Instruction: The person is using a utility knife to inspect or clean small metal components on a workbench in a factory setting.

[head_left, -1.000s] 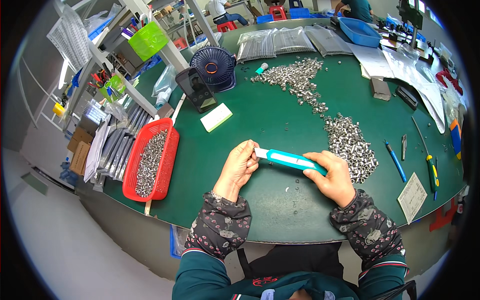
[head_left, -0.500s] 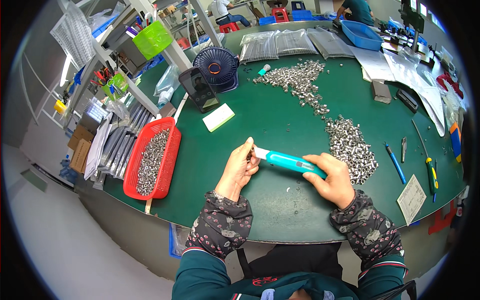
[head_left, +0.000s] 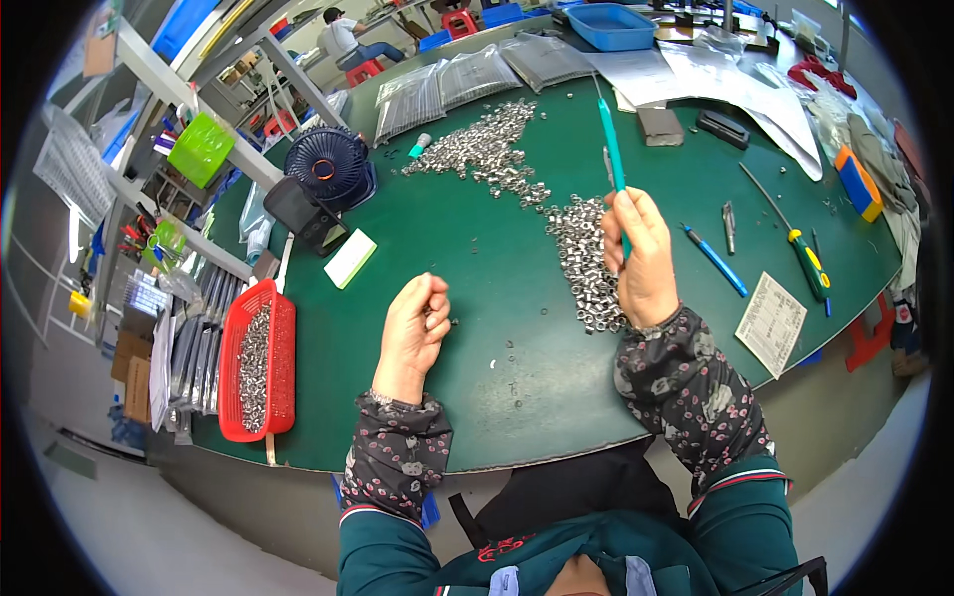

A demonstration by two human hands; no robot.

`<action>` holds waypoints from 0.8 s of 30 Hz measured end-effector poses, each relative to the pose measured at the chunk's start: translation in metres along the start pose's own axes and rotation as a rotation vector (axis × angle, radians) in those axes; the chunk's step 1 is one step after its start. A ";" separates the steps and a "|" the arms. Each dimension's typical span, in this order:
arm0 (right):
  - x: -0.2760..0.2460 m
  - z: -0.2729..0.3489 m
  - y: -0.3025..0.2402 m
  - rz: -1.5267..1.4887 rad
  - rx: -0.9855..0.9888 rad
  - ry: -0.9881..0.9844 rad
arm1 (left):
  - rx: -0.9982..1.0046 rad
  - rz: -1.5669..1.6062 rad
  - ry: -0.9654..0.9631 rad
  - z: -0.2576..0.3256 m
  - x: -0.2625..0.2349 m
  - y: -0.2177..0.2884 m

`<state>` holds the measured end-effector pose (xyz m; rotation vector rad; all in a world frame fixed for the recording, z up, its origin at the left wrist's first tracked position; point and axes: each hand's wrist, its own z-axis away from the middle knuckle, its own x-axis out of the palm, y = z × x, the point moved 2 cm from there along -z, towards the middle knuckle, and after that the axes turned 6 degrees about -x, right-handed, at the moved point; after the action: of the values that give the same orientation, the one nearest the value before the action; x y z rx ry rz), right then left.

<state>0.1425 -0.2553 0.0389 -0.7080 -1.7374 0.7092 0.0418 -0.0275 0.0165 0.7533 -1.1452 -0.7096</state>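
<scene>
My right hand (head_left: 641, 243) grips a teal utility knife (head_left: 611, 144) by its lower end. The knife stands almost upright, seen on edge, its tip pointing to the far side. My left hand (head_left: 415, 323) is closed, fingers curled in against the thumb, above the table's near half; whatever it may hold is hidden. Just past my right hand lies a pile of small metal rings (head_left: 586, 268). A larger heap of such rings (head_left: 482, 144) spreads farther back. A few tiny bits (head_left: 512, 360) are scattered between my hands.
At left a red basket (head_left: 281, 368) holds more metal pieces. Beyond it are a phone (head_left: 306, 214), a white-green pad (head_left: 350, 258) and a dark fan (head_left: 328, 169). Right of me lie a blue pen (head_left: 715, 260), a screwdriver (head_left: 807, 266) and a printed card (head_left: 771, 326). Clear bags (head_left: 477, 77) line the back.
The knife has left my left hand and swung from lying crosswise to nearly upright in my right hand. My hands have moved apart. The view has turned, shifting the table leftward.
</scene>
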 end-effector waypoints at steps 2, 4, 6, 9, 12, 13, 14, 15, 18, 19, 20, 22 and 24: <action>0.001 0.001 -0.002 -0.045 0.044 -0.066 | -0.077 -0.297 0.006 -0.005 0.024 -0.004; 0.001 0.000 -0.005 -0.043 -0.010 -0.111 | 0.049 -0.761 0.086 -0.012 0.057 -0.013; 0.002 -0.002 -0.003 0.030 -0.085 -0.097 | 0.198 -1.093 -0.039 -0.026 0.068 -0.025; -0.001 -0.003 0.000 0.098 -0.138 -0.071 | 0.380 -1.545 0.003 -0.032 0.097 -0.035; 0.000 -0.003 0.000 0.087 -0.118 -0.055 | 0.564 -1.704 -0.059 -0.040 0.099 -0.043; 0.001 -0.002 0.000 0.079 -0.109 -0.044 | 0.673 -1.733 -0.120 -0.041 0.100 -0.045; 0.001 -0.002 0.000 0.072 -0.100 -0.033 | 0.672 -1.738 -0.122 -0.042 0.099 -0.046; 0.001 -0.001 0.000 0.075 -0.098 -0.038 | 0.663 -1.742 -0.154 -0.042 0.101 -0.045; -0.002 -0.003 0.003 0.087 -0.114 -0.016 | 0.640 -1.721 -0.189 -0.044 0.101 -0.046; -0.002 -0.003 0.003 0.084 -0.113 -0.017 | 0.628 -1.695 -0.189 -0.045 0.099 -0.045; -0.002 -0.002 0.004 0.067 -0.101 -0.027 | 0.627 -1.697 -0.186 -0.045 0.097 -0.045; -0.002 -0.002 0.004 0.053 -0.087 -0.039 | 0.583 -1.609 -0.165 -0.045 0.093 -0.044; -0.001 0.000 0.003 0.048 -0.071 -0.023 | 0.574 -1.561 -0.101 -0.042 0.090 -0.037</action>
<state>0.1433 -0.2540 0.0364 -0.7954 -1.7788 0.6932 0.1013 -0.1151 0.0235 2.1717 -0.6490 -1.7124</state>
